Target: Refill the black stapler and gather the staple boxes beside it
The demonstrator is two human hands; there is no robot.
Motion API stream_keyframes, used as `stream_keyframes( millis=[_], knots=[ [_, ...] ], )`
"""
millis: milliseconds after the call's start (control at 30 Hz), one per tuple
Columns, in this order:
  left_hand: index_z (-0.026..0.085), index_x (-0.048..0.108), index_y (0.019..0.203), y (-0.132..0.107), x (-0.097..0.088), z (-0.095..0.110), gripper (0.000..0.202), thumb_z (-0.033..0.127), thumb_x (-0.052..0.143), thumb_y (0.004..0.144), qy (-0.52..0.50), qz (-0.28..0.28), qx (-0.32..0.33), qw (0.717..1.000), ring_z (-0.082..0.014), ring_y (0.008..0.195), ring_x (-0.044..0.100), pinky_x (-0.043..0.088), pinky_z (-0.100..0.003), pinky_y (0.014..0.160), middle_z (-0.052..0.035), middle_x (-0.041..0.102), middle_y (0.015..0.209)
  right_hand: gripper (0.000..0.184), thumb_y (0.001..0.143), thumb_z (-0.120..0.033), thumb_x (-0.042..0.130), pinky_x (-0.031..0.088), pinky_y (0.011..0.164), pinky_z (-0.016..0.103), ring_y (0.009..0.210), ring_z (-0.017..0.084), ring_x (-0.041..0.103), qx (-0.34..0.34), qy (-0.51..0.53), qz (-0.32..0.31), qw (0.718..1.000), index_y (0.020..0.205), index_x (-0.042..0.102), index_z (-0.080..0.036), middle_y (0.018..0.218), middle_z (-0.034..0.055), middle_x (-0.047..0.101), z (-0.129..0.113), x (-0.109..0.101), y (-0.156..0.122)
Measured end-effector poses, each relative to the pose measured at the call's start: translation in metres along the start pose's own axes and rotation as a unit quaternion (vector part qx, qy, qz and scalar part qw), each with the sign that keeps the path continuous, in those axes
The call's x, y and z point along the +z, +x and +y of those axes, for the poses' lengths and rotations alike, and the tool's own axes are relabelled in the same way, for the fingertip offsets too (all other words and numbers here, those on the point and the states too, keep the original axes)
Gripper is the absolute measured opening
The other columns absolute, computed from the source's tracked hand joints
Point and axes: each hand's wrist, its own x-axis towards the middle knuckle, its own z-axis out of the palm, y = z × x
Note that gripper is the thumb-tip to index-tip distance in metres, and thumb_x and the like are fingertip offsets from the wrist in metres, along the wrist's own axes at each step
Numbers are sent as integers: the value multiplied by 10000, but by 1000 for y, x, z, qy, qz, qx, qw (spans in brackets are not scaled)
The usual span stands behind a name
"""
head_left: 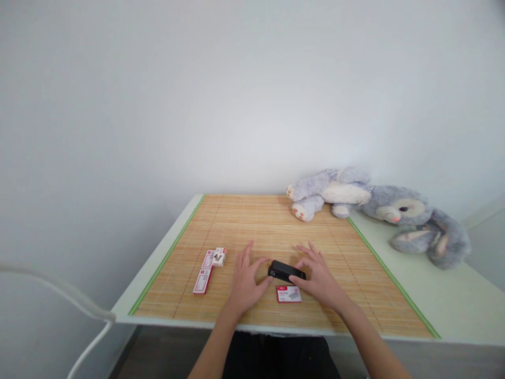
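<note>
A black stapler [281, 270] lies on the bamboo mat in front of me, slightly slanted. My right hand [317, 276] has its thumb on the near side of the stapler's right part and its index finger behind it; the other fingers are spread. At the left end, my left hand [248, 281] holds its thumb and index finger apart, close around the tip; whether they touch it I cannot tell. Just below the stapler lies a small flat red-and-white box [288, 294] with a picture of staples on it.
Left on the bamboo mat [256, 221] are two red-and-white boxes [202, 281] in a line and a small white box [219, 257] with dark marks. A grey plush rabbit [347, 195] lies at the back right. A white cable [59, 289] hangs at the left edge.
</note>
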Motion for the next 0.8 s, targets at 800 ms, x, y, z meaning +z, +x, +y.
stream_keyframes(
  millis=[800],
  knots=[
    [293, 606, 1307, -18, 11, 29, 651, 446, 817, 710, 1, -80, 15, 997, -297, 1125, 596, 410, -447, 1024, -58, 681, 1205, 346, 893, -511, 675, 388, 1153, 559, 1372, 315, 452, 40, 2, 145, 989, 1146, 643, -278, 1355, 80, 596, -3, 33, -54]
  ],
)
